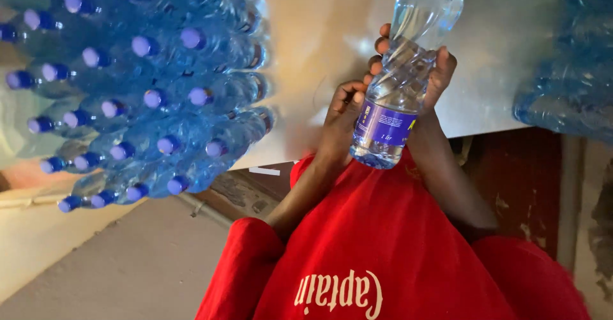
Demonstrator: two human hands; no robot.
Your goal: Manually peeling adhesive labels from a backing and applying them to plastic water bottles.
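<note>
The scene was unevenly lit. Strong light fell on the pale tabletop [319, 33], which was washed out to near white with soft glare patches in its middle. The clear water bottle [402, 77] caught bright highlights along its ribbed upper body and glowed where the light passed through it. The stacked bottles [147, 84] at the left had a heavy blue cast and were soft, their purple caps smeared and blurred. The bottle pack [568, 58] at the right edge was also out of focus. The red shirt [383, 243] was saturated but fairly sharp. The area under the table lay in dim shadow.
</note>
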